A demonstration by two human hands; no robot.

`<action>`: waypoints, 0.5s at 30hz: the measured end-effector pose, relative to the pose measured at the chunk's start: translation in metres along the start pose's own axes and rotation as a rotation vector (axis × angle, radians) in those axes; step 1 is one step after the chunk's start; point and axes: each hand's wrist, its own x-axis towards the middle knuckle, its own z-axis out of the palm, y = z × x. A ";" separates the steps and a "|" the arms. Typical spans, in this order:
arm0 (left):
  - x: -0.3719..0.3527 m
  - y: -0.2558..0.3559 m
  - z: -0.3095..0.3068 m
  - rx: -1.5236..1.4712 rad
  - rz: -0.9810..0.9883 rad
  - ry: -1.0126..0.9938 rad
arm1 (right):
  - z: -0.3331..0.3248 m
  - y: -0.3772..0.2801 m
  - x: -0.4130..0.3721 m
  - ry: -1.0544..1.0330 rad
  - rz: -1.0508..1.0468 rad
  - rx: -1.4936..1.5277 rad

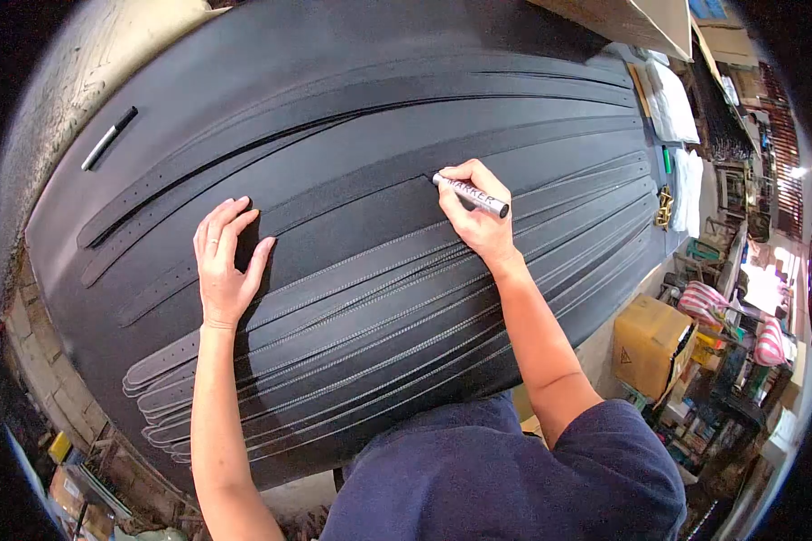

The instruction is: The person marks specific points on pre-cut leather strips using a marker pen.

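Note:
My right hand (480, 215) is closed around a silver marker (472, 195), its tip touching a dark strap (361, 185) near the middle of the black surface. My left hand (228, 261) lies with spread fingers over the left part of the same strap. Below both hands, several black straps with pale stitched edges (334, 311) run side by side, their rounded ends at the lower left. Above them lie more dark straps (244, 140) with punched holes near their left ends.
Another marker (110, 138) lies at the upper left. White packets (672, 101), a green item (667, 160) and brass-coloured pieces (664, 207) sit along the right edge. A rolled sheet (90, 63) is at the upper left, and a yellow box (651, 346) stands beyond the lower right edge.

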 end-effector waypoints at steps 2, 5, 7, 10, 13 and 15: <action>0.000 0.000 0.000 -0.002 -0.001 -0.002 | 0.001 -0.001 0.000 0.021 0.017 0.002; 0.000 -0.001 0.000 -0.004 0.001 -0.003 | 0.004 -0.004 0.000 0.065 0.146 0.065; 0.000 0.000 0.000 -0.009 -0.002 -0.003 | 0.008 0.001 -0.001 0.072 0.092 0.125; 0.000 0.000 0.000 -0.008 -0.009 0.001 | 0.010 -0.005 -0.003 0.015 0.106 0.171; 0.000 0.000 0.000 0.003 -0.003 0.003 | 0.010 -0.007 -0.001 -0.013 0.103 0.147; 0.000 0.000 0.000 0.003 -0.006 0.005 | 0.010 -0.007 -0.001 -0.014 0.095 0.134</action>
